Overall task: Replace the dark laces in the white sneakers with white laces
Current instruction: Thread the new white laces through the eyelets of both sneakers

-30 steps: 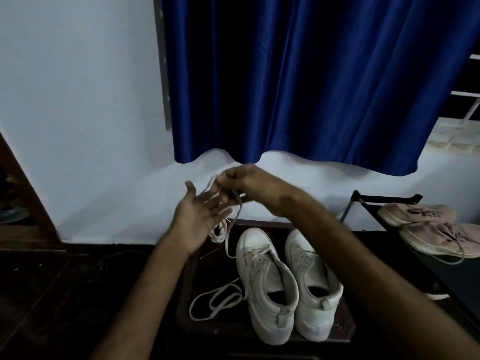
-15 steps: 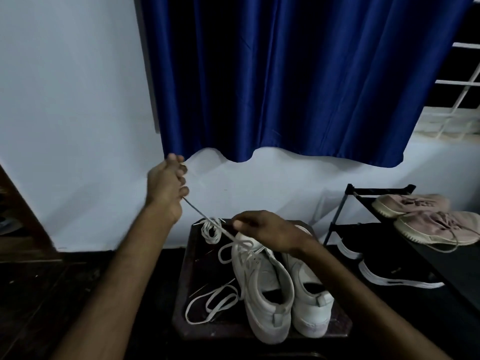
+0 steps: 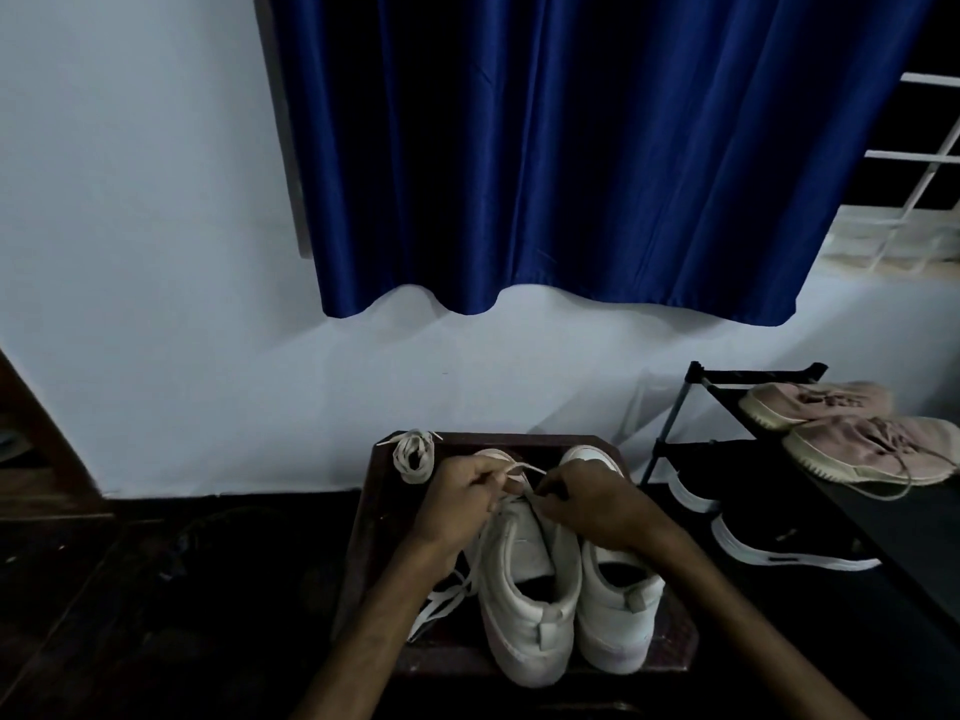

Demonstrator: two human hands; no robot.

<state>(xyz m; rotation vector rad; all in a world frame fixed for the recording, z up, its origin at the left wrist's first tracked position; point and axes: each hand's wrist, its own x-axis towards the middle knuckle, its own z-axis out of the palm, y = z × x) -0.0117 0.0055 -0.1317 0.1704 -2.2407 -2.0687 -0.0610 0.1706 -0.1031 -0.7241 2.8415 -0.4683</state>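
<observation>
Two bare forearms come in from the near edge and meet over a small dark desk. On it stand two white sneakers side by side, touching, heels near and toes far: the left sneaker and the right sneaker. A loose lace lies on the desk just beside the left sneaker, on its left, partly under the left forearm.

Both hands are over the front part of the left sneaker. The left hand has its fingers curled and pinches a white lace. This lace runs across to the right hand, which is also curled and grasps it close to the tongue. Which eyelets the lace goes through is hidden by the hands. The toe of the right sneaker shows just beyond the right hand.

At the far left corner of the desk lies a coil of white lace, apart from the sneakers.

To the right of the desk stands a black rack. Its top shelf carries pink shoes, and black shoes with white soles lie lower.

The floor is dark. Behind all stands a pale wall, with a blue curtain hanging above and a window grille at the far right.
</observation>
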